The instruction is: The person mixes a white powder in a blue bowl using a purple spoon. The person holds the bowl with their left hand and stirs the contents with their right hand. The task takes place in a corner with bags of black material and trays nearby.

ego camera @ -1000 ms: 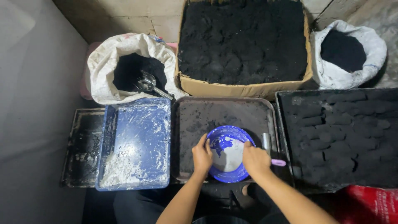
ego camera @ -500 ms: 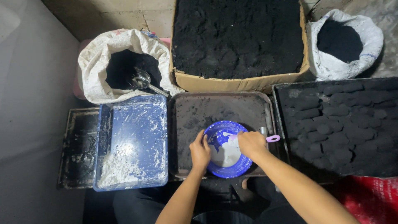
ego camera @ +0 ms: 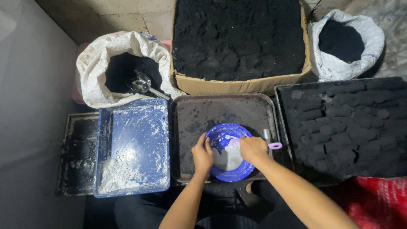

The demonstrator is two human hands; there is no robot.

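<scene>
A blue bowl (ego camera: 231, 152) dusted white sits on a dark grey tray (ego camera: 220, 114); nearby, a blue tray (ego camera: 135, 135) streaked white, white sacks (ego camera: 106, 55) of black powder.

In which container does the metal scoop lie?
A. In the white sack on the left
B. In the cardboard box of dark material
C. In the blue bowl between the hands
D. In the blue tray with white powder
A: the metal scoop rests on the dark contents of the white sack, behind the blue tray.
</scene>
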